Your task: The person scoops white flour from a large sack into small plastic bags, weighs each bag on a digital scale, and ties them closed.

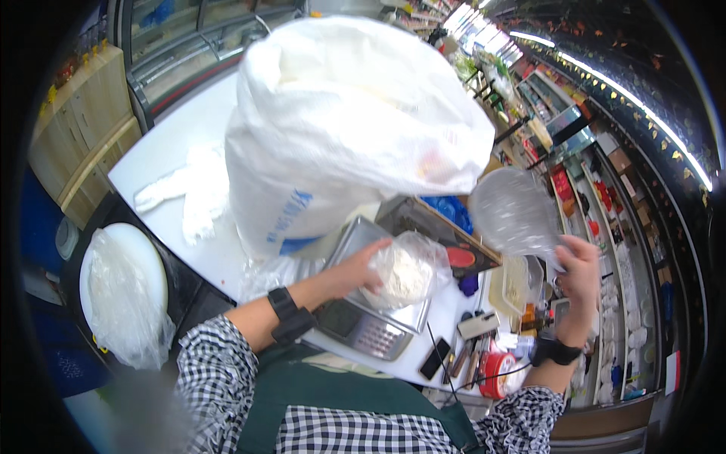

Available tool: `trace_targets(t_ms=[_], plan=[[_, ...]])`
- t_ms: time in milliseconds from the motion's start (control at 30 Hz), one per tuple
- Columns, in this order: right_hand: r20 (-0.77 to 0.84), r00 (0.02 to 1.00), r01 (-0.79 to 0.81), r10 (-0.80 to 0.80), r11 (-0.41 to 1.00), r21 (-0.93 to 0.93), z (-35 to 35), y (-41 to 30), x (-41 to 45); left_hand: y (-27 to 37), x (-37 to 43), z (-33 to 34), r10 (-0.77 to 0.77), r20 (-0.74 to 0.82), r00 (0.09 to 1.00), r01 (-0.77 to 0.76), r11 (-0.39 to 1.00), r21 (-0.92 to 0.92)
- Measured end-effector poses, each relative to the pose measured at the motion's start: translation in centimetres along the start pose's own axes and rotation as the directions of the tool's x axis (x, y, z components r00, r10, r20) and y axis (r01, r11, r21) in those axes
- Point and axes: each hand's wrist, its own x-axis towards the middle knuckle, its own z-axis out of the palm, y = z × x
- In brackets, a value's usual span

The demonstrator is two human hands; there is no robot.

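Observation:
With my left hand (363, 268) I hold the edge of a clear plastic bag (404, 272) that has pale powder in it, over the metal tray of a digital scale (368, 335). My right hand (578, 267) grips the handle of a translucent plastic scoop (513, 213), raised to the right and blurred. A large white woven sack (340, 130) with blue print stands open at its top beyond the scale. The sack's contents are too bright to make out.
Right of the scale lie a dark phone (435, 358), a clear plastic container (516, 284) and a red tub (497, 374). A cardboard box (454, 232) stands behind the scale. Plastic film covers a round white lid (156, 267) at left. Shelves line the right side.

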Motion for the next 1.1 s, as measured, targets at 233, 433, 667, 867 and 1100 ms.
trace_targets(t_ms=[233,433,667,867,1100], plan=[[0.106,0.63,0.719,-0.769,0.526,-0.455,8.1,-17.5,6.6,0.0,0.1,-0.7,0.018,0.07,0.997,-0.016,1.0,-0.027],[0.731,0.363,0.88,-0.578,-0.044,-0.472,22.1,-20.1,11.4,-0.1,-0.4,-1.2,0.012,0.139,0.99,-0.008,1.0,-0.028],[0.718,0.499,0.862,-0.485,0.19,-0.47,30.4,-19.5,14.8,0.2,-2.1,-2.2,-0.016,0.145,0.989,0.017,1.0,-0.007],[0.782,0.562,0.802,-0.272,0.411,-0.433,33.1,-17.2,14.8,-0.4,-2.6,-2.5,-0.018,0.13,0.991,0.02,1.0,-0.01],[0.84,0.449,0.796,-0.304,0.563,-0.221,28.4,-20.0,11.5,-1.0,-2.5,-3.2,-0.017,0.133,0.991,0.017,1.0,-0.001]])
